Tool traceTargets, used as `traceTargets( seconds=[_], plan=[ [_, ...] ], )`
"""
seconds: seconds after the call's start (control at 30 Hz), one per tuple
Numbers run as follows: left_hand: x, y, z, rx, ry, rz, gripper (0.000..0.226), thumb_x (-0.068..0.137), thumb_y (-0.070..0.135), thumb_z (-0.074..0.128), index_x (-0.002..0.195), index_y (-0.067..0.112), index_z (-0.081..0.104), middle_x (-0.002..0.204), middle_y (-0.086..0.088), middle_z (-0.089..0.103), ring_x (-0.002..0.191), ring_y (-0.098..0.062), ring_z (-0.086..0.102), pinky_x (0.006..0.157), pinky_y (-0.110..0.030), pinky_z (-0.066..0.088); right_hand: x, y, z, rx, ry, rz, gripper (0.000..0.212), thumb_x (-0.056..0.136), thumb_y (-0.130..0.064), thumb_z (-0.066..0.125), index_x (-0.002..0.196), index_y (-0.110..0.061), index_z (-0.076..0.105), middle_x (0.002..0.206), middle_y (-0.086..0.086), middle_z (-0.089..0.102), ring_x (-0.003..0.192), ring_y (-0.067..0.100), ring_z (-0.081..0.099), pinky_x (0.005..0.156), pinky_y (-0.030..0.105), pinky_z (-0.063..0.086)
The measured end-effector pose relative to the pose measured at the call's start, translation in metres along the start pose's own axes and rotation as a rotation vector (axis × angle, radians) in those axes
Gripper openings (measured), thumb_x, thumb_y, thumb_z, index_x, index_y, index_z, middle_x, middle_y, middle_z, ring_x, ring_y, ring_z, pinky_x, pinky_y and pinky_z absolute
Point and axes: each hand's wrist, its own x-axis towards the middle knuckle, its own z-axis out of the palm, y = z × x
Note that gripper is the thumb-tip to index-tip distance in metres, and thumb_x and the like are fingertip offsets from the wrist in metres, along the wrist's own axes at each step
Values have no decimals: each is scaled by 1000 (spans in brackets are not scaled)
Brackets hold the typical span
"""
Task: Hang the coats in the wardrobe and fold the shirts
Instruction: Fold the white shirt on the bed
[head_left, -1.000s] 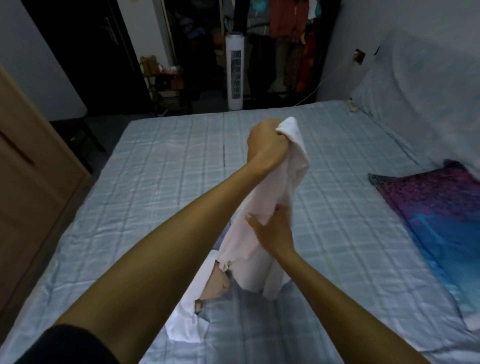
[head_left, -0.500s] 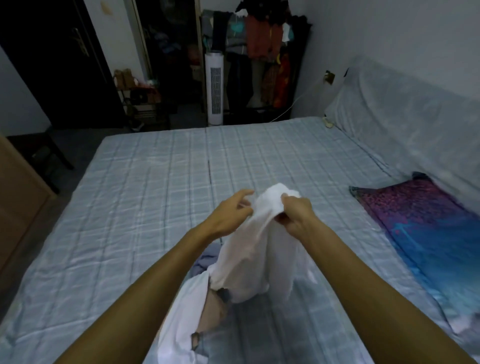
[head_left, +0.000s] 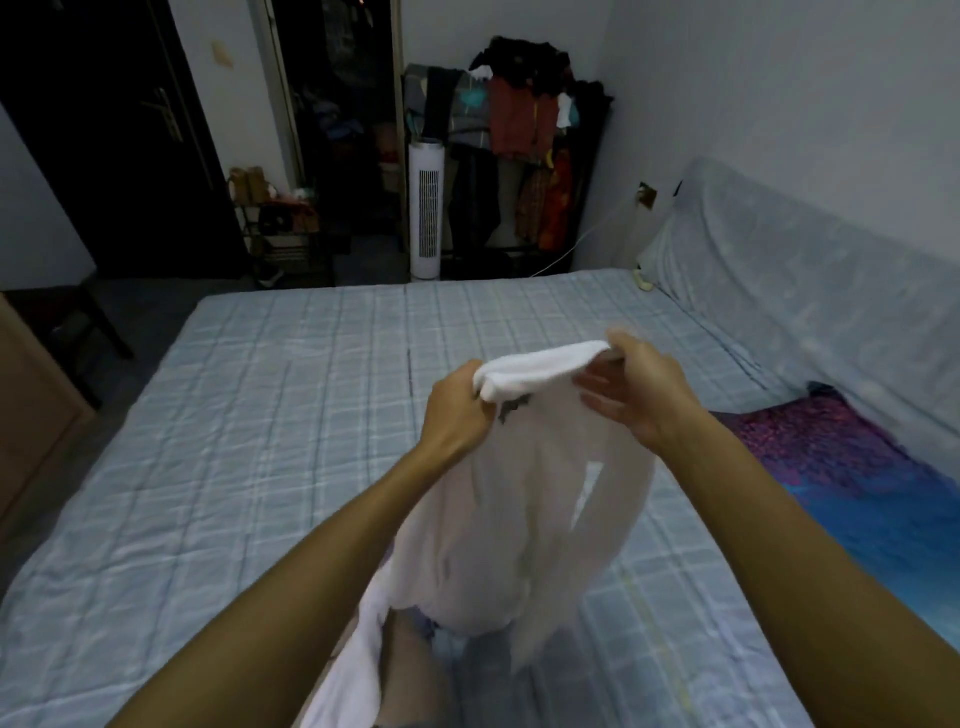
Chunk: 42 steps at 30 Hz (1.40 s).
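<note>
Checked blue bedding covers the bed (head_left: 260, 415), and a crowded clothes rack (head_left: 524, 130) stands beyond it at twelve o'clock. Above the bed, both hands hold the top edge of a white shirt (head_left: 519, 493). The left hand (head_left: 457, 410) grips its eleven o'clock corner and the right hand (head_left: 639, 395) pinches the one o'clock corner. The cloth hangs toward six o'clock.

Thin matt white cloth shirt (head_left: 524, 499); quilted checked cotton bedspread (head_left: 234, 441).

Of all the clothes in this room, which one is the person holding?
The white shirt, held at its top edge by the left hand and right hand over the bed. The red and dark clothes hang on the far rack.
</note>
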Motion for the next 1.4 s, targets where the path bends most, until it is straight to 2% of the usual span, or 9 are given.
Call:
traceTargets(
  seconds=[0.13, 0.2, 0.3, 0.4, 0.7, 0.87, 1.0, 1.23, 1.4],
  plan=[
    [38, 44, -4, 148, -105, 131, 28, 73, 28, 39, 73, 9, 60, 74, -1, 62, 70, -22, 56, 57, -30, 35, -6, 25, 5, -860, 47, -570, 34, 82, -40, 59, 60, -15, 61, 54, -8, 59, 51, 12, 56, 54, 29, 46],
    [47, 56, -8, 156, -127, 157, 21, 70, 29, 41, 64, 12, 54, 65, 1, 58, 63, -20, 53, 53, -30, 34, -6, 33, 6, -920, 77, -822, 14, 78, -30, 63, 81, -17, 60, 76, -8, 55, 68, 11, 51, 61, 29, 42],
    [54, 64, -16, 186, -100, 157, 19, 72, 26, 44, 59, 14, 52, 58, 4, 54, 57, -16, 49, 47, -27, 31, 1, 40, 3, -886, 70, -948, 44, 69, -19, 66, 108, -13, 46, 101, -2, 45, 87, 15, 47, 68, 29, 43],
    [54, 71, -18, 221, -169, 186, 15, 72, 21, 51, 60, 16, 57, 56, 7, 55, 54, -11, 50, 49, -25, 34, 6, 33, 12, -876, -3, -1083, 44, 77, -12, 62, 120, -17, 50, 111, 2, 53, 95, 20, 52, 74, 29, 42],
    [31, 56, -44, 264, -235, 223, 17, 84, 13, 54, 96, 17, 64, 89, 2, 67, 79, -16, 59, 70, -33, 48, -2, -15, 10, -700, -96, -935, 40, 82, 3, 50, 112, -16, 69, 109, -1, 70, 96, 6, 58, 76, 1, 36],
    [16, 34, -43, 300, -252, 72, 25, 80, 9, 55, 101, 22, 62, 91, 2, 65, 81, -18, 60, 64, -29, 47, -10, -21, 9, -621, -10, -866, 36, 85, 0, 48, 108, -16, 70, 107, -1, 70, 96, 9, 60, 78, 19, 44],
    [3, 6, -40, 388, -247, -96, 14, 82, 7, 53, 80, 21, 56, 84, -5, 65, 77, -26, 59, 59, -27, 34, -16, -33, -11, -637, 61, -856, 35, 85, 0, 48, 105, -16, 71, 106, -2, 70, 94, 7, 59, 79, 22, 45],
    [-2, 15, -55, 220, 59, -89, 17, 92, 15, 57, 80, 9, 68, 76, -6, 66, 73, -24, 58, 63, -34, 40, -19, -53, -69, -771, 179, -786, 42, 79, -5, 49, 104, -32, 70, 109, -10, 69, 102, 12, 60, 77, 27, 45],
    [-24, 60, -55, 78, 181, -65, 9, 91, 13, 57, 89, 13, 66, 82, -2, 62, 77, -22, 55, 69, -38, 46, -36, -61, -119, -822, 12, -721, 38, 76, -8, 55, 93, -37, 73, 99, -15, 70, 96, 8, 62, 83, 35, 52]
  ],
)
